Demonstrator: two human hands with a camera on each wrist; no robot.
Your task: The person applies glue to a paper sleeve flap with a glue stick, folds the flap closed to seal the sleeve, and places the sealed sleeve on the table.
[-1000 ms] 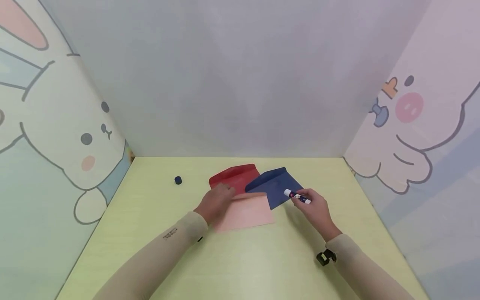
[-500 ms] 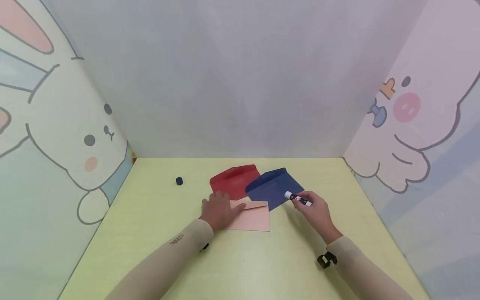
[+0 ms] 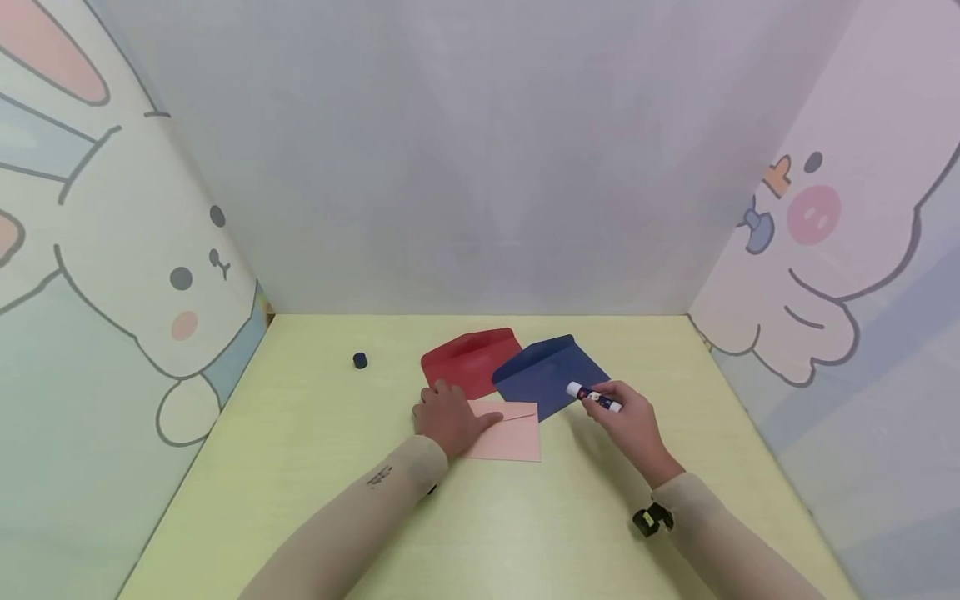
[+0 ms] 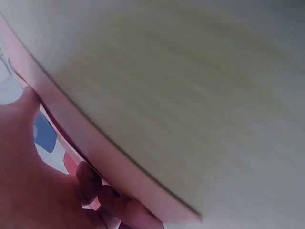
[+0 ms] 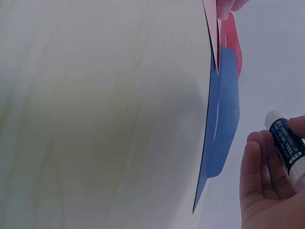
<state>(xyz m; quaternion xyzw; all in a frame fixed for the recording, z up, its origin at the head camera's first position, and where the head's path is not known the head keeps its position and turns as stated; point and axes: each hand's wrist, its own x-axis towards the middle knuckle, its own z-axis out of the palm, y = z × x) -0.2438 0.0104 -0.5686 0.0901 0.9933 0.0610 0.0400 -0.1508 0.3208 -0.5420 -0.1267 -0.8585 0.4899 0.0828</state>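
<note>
A pink envelope (image 3: 510,437) lies on the table with its flap folded down. My left hand (image 3: 450,419) rests on its left part, thumb laid along the flap and fingers spread toward the far edge. In the left wrist view the thumb and fingertips touch the pink paper. My right hand (image 3: 630,417) holds a glue stick (image 3: 595,397), uncapped and tilted, above the near right part of a blue envelope (image 3: 551,375). Behind the left hand is a red envelope (image 3: 472,362). Both of these have their flaps raised.
A small dark cap (image 3: 360,360) stands on the yellowish table (image 3: 315,417) at the far left. Grey and cartoon-printed walls (image 3: 480,167) enclose the back and sides of the table. The blue envelope slightly overlaps the red one.
The pink envelope's flap has gone from raised to folded down. My left hand has shifted from the flap's edge onto the envelope, then slightly right. The right hand stays nearly still with the glue stick.
</note>
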